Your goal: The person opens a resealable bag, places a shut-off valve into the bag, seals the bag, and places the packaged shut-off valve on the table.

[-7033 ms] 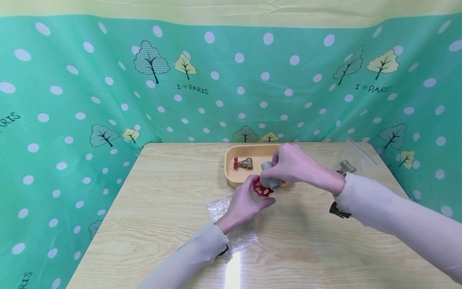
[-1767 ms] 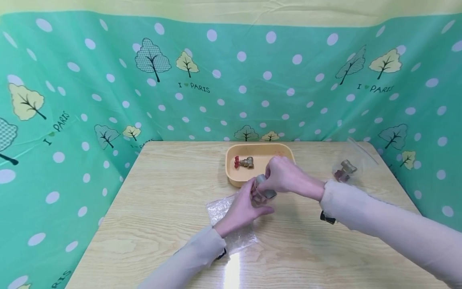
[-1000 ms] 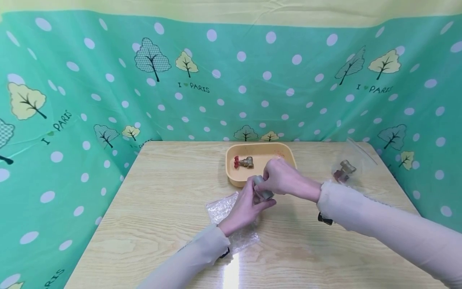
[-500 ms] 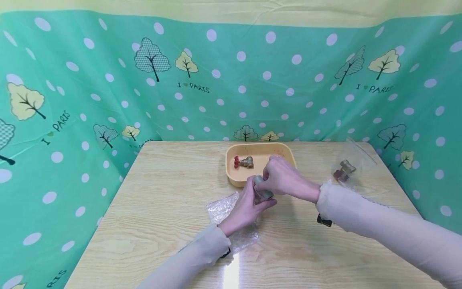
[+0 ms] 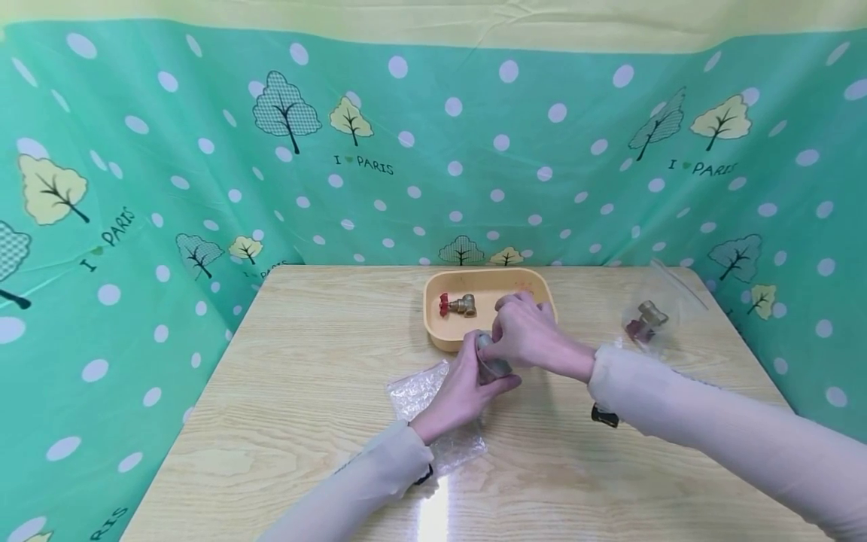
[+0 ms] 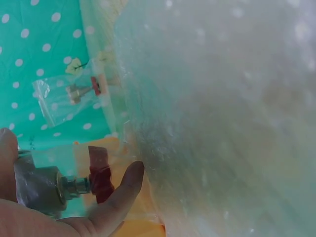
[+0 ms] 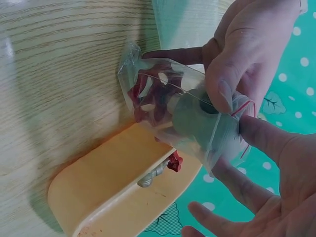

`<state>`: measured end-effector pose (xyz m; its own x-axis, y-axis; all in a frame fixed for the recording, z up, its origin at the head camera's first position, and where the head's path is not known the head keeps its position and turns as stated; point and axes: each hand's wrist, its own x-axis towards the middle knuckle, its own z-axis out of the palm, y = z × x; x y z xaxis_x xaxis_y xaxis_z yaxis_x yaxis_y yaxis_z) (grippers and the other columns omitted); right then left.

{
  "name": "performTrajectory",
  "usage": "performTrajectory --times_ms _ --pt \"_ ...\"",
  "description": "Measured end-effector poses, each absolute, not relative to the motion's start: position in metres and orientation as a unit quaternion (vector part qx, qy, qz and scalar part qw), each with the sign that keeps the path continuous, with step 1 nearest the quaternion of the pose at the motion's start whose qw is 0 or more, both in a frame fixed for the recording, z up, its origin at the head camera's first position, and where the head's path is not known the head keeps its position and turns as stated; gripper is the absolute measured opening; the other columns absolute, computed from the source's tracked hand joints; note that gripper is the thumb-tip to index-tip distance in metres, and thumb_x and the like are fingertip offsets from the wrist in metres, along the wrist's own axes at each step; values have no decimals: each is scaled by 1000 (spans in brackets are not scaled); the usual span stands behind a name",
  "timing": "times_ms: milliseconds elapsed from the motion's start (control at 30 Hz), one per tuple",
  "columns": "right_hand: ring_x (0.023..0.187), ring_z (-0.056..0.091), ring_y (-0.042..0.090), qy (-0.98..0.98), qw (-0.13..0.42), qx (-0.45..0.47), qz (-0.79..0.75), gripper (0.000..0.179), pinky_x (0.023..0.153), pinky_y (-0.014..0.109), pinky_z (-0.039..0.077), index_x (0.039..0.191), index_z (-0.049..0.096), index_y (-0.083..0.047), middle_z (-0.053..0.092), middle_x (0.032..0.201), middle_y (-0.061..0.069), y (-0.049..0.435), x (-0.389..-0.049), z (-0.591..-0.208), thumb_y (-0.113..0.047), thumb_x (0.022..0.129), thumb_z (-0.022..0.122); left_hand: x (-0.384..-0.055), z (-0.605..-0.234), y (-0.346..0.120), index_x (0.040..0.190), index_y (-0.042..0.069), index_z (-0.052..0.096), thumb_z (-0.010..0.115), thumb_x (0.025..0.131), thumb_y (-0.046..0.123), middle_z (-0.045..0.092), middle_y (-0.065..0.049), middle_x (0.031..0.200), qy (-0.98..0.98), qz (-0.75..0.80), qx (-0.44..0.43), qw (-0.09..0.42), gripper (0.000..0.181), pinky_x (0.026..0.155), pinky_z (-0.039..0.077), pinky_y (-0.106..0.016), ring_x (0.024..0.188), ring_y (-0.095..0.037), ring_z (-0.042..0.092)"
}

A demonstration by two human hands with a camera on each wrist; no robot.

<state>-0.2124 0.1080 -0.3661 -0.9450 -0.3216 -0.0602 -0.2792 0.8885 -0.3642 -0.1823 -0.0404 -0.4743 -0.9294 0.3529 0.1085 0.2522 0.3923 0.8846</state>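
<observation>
Cloth (image 5: 433,150), green and dotted, encloses our wood-grain desk (image 5: 305,376) at back and sides. Bubble wrap (image 5: 408,393) lies beneath our left hand (image 5: 457,395), its fingers bent part-closed round a bagged valve. Beyond, a smaller valve (image 5: 462,305) lies in the tray (image 5: 443,343), wheel pointing left. We hold the grey valve (image 7: 190,117) just before the tray, above the desk; its long axis slants, red wheel toward the desk, body toward our right hand (image 5: 531,337), whose fingers pinch the bag (image 7: 217,140) by its zip end, others spread. Far right sits another bagged valve (image 5: 649,318).
</observation>
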Motion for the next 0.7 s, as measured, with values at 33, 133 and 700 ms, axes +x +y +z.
performTrajectory --times_ms 33,133,700 --pt "137 44 43 970 61 -154 -180 36 103 65 36 55 65 -17 61 143 20 108 -212 -366 -30 80 86 -182 -474 -40 147 18 37 84 91 41 56 1 128 832 521 183 48 77 103 50 -41 117 -17 59" --pt "138 45 42 970 63 -153 -181 38 102 66 37 53 63 -17 62 143 20 108 -212 -368 -29 82 85 -182 -474 -40 146 18 37 84 91 41 55 2 127 831 522 184 48 75 102 50 -39 116 -16 58" --pt "61 41 15 965 50 -167 -197 50 53 31 33 46 44 -19 37 51 -7 109 -214 -375 -21 79 80 -182 -473 -37 143 14 39 81 94 40 55 0 123 840 508 189 37 70 98 51 -37 111 -17 58"
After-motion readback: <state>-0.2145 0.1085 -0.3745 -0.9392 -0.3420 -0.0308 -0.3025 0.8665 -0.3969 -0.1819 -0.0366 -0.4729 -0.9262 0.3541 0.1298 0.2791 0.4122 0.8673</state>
